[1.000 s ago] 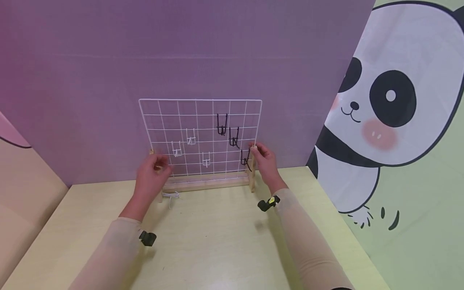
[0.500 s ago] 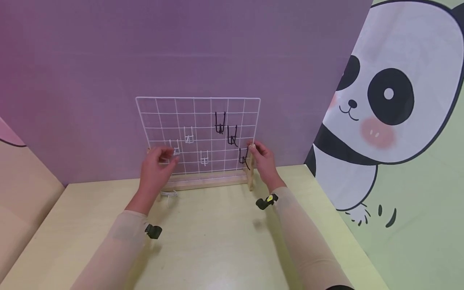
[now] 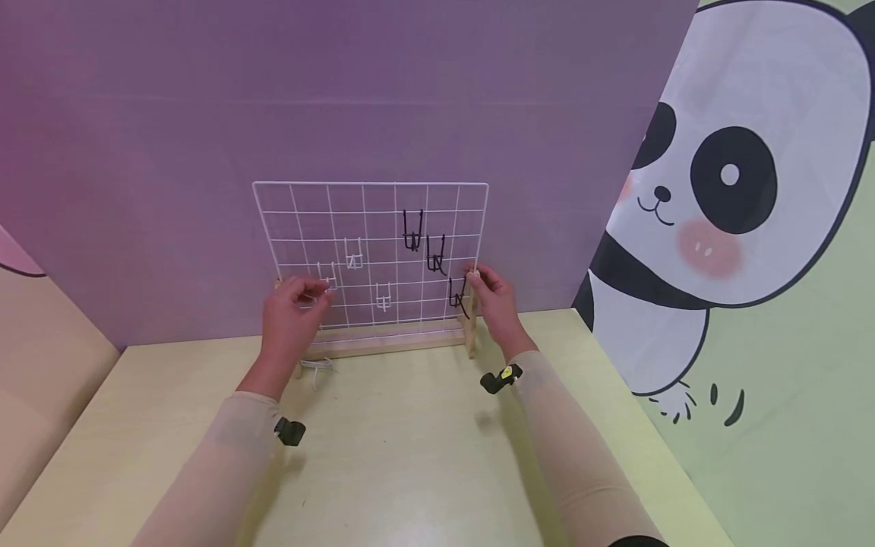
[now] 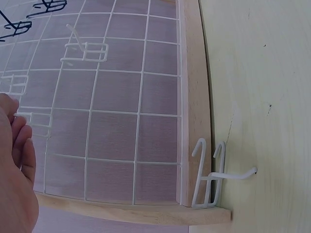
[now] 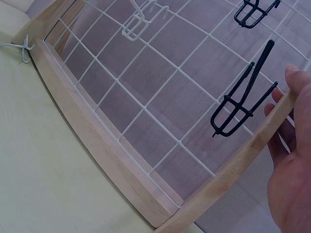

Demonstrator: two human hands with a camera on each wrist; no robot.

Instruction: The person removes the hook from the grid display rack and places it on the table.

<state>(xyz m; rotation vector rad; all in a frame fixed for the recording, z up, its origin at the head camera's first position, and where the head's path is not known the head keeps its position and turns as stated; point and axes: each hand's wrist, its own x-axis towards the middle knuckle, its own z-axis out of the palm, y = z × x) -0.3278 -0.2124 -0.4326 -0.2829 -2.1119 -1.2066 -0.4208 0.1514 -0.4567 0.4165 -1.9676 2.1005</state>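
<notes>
A white wire grid point(image 3: 369, 183) stands upright in a wooden stand point(image 3: 390, 347). My left hand point(image 3: 290, 315) is at the grid's left side, thumb and forefinger pinching a white wire hook point(image 4: 50, 124) hung there. In the left wrist view the fingers partly cover that hook. My right hand point(image 3: 500, 308) grips the stand's right wooden post point(image 3: 470, 327), thumb in front and the other fingers behind. Close beside it hangs a black hook point(image 5: 240, 109). Two more white hooks, one upper point(image 3: 354, 260) and one lower point(image 4: 85, 52), hang on the grid.
Two other black hooks, a higher point(image 3: 412, 241) and a lower point(image 3: 435, 262), hang on the grid's right half. A loose white hook point(image 4: 211, 177) lies against the stand's front left corner on the pale table point(image 3: 383, 456). A purple wall point(image 3: 369, 91) rises behind.
My left hand has moved right from the grid's left edge to the white hook, and its thumb and forefinger have come together there. My right hand has stayed on the post.
</notes>
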